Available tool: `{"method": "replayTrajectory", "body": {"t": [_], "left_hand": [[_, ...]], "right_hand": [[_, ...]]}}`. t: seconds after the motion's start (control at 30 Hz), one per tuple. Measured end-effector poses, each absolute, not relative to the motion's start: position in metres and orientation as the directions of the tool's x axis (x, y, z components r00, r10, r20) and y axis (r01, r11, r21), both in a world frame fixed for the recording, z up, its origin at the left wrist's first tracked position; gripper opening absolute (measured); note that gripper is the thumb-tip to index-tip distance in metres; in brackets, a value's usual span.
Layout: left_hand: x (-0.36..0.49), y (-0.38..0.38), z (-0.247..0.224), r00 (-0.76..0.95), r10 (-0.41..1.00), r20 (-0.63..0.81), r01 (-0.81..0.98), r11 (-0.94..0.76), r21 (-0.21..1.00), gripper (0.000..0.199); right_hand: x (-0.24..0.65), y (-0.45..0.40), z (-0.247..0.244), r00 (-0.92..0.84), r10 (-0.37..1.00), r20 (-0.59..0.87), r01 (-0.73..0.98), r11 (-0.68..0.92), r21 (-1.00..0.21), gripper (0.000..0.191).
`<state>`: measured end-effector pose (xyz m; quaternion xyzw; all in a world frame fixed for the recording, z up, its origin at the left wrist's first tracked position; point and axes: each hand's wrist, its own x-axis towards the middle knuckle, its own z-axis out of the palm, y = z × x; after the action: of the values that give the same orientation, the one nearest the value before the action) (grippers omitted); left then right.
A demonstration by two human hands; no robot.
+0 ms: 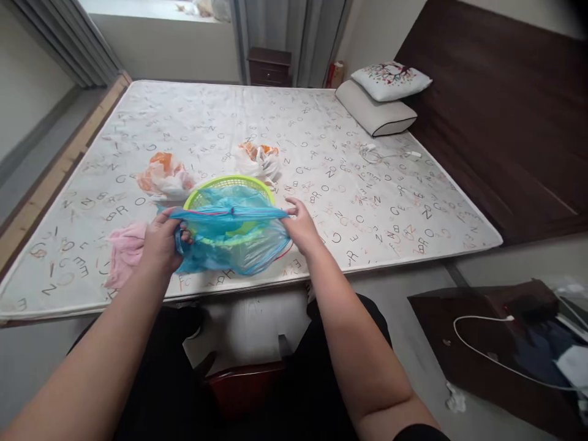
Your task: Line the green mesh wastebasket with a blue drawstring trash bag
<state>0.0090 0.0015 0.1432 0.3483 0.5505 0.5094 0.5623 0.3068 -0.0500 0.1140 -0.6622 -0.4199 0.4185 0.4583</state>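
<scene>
Holds blue drawstring bag (229,215) taut, clamped in left hand (162,242) and right hand (302,226) at opposite sides. Partly covers lime-green perforated basket (229,178) with it.

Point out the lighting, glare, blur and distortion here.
Head view throughout: the window ledge is washed out; the top right corner falls dark; pale highlights sit on the blue plastic bag; wide-angle stretch enlarges the forearms toward the bottom; lettering on the mattress softens at the far side.

A crinkled, translucent blue plastic bag (234,214) stretches sideways across a lime-green basket (229,178).
</scene>
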Motion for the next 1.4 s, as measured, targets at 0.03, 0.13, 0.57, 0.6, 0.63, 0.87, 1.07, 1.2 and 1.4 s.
{"method": "replayTrajectory", "body": {"t": [0.03,0.13,0.57,0.6,0.63,0.87,1.07,1.2,1.4], "left_hand": [[0.005,0.003,0.139,-0.132,0.957,-0.259,-0.207,0.229,0.951,0.04],[-0.011,0.011,0.138,-0.046,0.965,-0.26,-0.231,0.243,0.942,0.038],[-0.035,0.044,0.102,-0.22,0.938,-0.267,-0.017,0.27,0.963,0.031],[-0.033,0.044,0.101,-0.194,0.944,-0.269,-0.029,0.268,0.963,0.033],[-0.031,0.044,0.1,-0.164,0.95,-0.266,-0.035,0.264,0.964,0.034],[-0.024,0.039,0.09,-0.188,0.955,-0.229,-0.009,0.231,0.973,0.037],[-0.03,0.035,0.092,-0.165,0.974,-0.154,0.14,0.178,0.974,0.031],[-0.025,0.029,0.097,-0.02,0.984,-0.178,0.113,0.179,0.977,0.027],[-0.014,0.019,0.099,0.18,0.92,-0.348,0.047,0.346,0.937,0.036]], "right_hand": [[0.311,-0.05,0.115,0.281,0.944,-0.174,0.108,-0.211,-0.971,0.066],[0.326,-0.055,0.119,0.091,0.962,-0.256,-0.012,-0.256,-0.967,0.055],[0.298,-0.03,0.082,0.446,0.889,-0.102,0.233,-0.225,-0.946,0.027],[0.294,-0.028,0.085,0.456,0.887,-0.069,0.278,-0.215,-0.936,0.034],[0.29,-0.027,0.089,0.452,0.891,-0.04,0.326,-0.207,-0.922,0.045],[0.285,-0.029,0.099,0.316,0.948,0.038,0.403,-0.098,-0.91,0.072],[0.298,-0.032,0.099,0.364,0.93,0.042,0.408,-0.119,-0.905,0.047],[0.299,-0.037,0.101,0.348,0.936,0.057,0.417,-0.1,-0.904,0.023],[0.3,-0.04,0.105,0.325,0.945,0.037,0.363,-0.089,-0.928,0.012]]}}
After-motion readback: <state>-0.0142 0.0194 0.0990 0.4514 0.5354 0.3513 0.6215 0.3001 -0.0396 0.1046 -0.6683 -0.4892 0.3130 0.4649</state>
